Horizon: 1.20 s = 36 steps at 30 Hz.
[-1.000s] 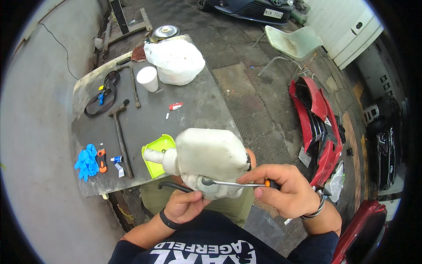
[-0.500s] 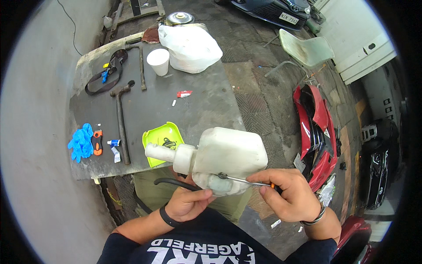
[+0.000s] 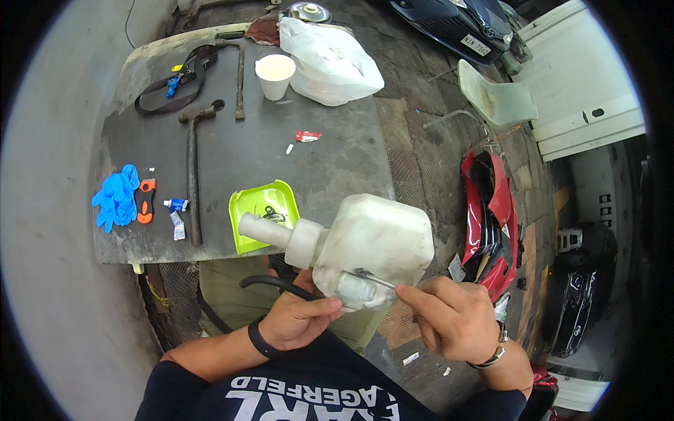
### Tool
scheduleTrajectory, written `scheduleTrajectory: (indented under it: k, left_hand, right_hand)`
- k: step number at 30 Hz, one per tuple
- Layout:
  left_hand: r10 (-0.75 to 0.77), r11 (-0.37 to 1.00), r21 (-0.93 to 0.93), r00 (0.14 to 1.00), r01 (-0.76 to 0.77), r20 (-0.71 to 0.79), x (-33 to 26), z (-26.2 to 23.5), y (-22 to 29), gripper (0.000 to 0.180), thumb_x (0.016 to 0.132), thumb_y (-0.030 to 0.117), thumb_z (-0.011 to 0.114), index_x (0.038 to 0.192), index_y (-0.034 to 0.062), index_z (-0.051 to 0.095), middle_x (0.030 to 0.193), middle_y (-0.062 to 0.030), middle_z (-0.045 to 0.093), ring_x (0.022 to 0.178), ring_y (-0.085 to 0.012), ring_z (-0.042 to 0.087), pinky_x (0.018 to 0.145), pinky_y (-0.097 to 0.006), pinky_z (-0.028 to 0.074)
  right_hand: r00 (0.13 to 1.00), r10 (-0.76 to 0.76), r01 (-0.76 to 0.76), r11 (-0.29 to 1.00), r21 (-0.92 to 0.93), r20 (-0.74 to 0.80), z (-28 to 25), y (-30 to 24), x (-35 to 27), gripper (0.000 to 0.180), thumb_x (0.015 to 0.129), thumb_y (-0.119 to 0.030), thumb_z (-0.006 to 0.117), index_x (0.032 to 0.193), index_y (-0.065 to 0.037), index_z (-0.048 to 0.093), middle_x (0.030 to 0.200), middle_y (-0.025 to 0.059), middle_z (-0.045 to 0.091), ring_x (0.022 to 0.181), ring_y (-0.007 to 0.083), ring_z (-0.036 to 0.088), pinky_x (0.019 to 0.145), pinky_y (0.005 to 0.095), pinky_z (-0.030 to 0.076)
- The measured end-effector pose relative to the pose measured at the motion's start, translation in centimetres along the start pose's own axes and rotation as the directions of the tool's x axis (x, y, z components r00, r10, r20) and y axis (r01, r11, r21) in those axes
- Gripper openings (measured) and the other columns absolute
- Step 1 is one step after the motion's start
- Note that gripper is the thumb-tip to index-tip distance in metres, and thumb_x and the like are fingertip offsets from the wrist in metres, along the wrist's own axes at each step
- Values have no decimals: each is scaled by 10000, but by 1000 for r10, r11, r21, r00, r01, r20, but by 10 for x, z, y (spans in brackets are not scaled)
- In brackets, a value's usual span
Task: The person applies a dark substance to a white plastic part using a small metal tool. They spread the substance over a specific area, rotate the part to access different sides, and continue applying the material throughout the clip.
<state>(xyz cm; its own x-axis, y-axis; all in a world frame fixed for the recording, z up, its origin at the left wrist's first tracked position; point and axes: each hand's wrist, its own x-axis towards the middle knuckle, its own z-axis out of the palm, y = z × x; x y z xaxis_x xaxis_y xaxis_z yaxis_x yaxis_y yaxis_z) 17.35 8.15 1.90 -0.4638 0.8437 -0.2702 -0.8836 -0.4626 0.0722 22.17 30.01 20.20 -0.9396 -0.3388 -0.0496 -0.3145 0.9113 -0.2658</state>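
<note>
A translucent white plastic reservoir [image 3: 386, 235], with a capped neck pointing left, is held tilted above my lap. My left hand [image 3: 302, 319] grips its lower left edge, the thumb in front and the other fingers largely hidden. A black hose [image 3: 270, 281] runs up to that hand; its far end is hidden. In my right hand [image 3: 456, 319] is a thin metal-shafted tool [image 3: 379, 280], its handle covered by the fingers. Its dark tip touches the reservoir just above a pale, bluish, rounded section [image 3: 357, 286].
Behind the neck, a lime-green tray [image 3: 242, 203] with small dark pieces sits on the dark table [image 3: 330, 161]. Around it are a hammer [image 3: 194, 175], blue gloves [image 3: 116, 200], an orange cutter [image 3: 145, 200], a white cup [image 3: 274, 74] and a plastic bag [image 3: 330, 63]. A red bumper [image 3: 484, 224] lies right.
My view has shifted a little. The tool sits at a steeper slant against the reservoir, and my right hand has moved slightly lower, hiding the orange-and-black handle. My left hand keeps its hold.
</note>
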Motion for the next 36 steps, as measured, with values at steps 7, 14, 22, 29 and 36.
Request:
scheduleTrajectory:
  k: [7, 14, 22, 29, 36]
  left_hand:
    - [7, 999, -33, 1000, -7, -8, 2, -3, 2, 759, 960, -83, 630, 1591, 184, 303, 1522, -63, 480, 1413, -226, 498, 1172, -392, 437]
    - [19, 999, -26, 1000, -20, -21, 2, 0, 6, 784, 959, -76, 645, 1597, 218, 294, 1475, -37, 505, 1339, -195, 559, 1056, -332, 516]
    - [39, 999, -9, 999, -40, -31, 4, -1, 3, 784, 947, -85, 652, 1586, 228, 322, 1500, -41, 493, 1381, -224, 525, 1134, -380, 465]
    - [95, 992, 75, 995, -98, 44, 10, -8, -2, 811, 915, -113, 668, 1588, 179, 322, 1551, -78, 450, 1438, -258, 464, 1216, -447, 383]
    - [109, 990, 90, 994, -111, 25, 8, -5, -6, 815, 906, -91, 689, 1587, 167, 321, 1544, -87, 463, 1443, -279, 463, 1216, -492, 379]
  right_hand:
    - [998, 56, -57, 995, 84, 17, 2, 0, 8, 464, 746, -7, 719, 1209, -22, 703, 712, 63, 545, 558, 225, 614, 497, 345, 507]
    - [995, 97, -99, 991, 93, 18, 14, 2, 2, 420, 768, 24, 692, 1186, -15, 701, 692, 77, 573, 539, 256, 607, 491, 379, 486]
    - [942, 316, -335, 880, 337, 111, 1, 1, 4, 282, 868, 12, 619, 1134, 13, 713, 706, 166, 649, 609, 337, 668, 575, 422, 528]
    - [903, 382, -430, 785, 446, 199, -10, 2, 18, 236, 889, -10, 604, 1093, 21, 720, 745, 216, 685, 673, 386, 704, 637, 444, 559]
    - [918, 300, -377, 863, 336, 260, -29, 4, 31, 245, 862, -26, 610, 1075, 20, 724, 754, 226, 693, 708, 398, 709, 659, 460, 570]
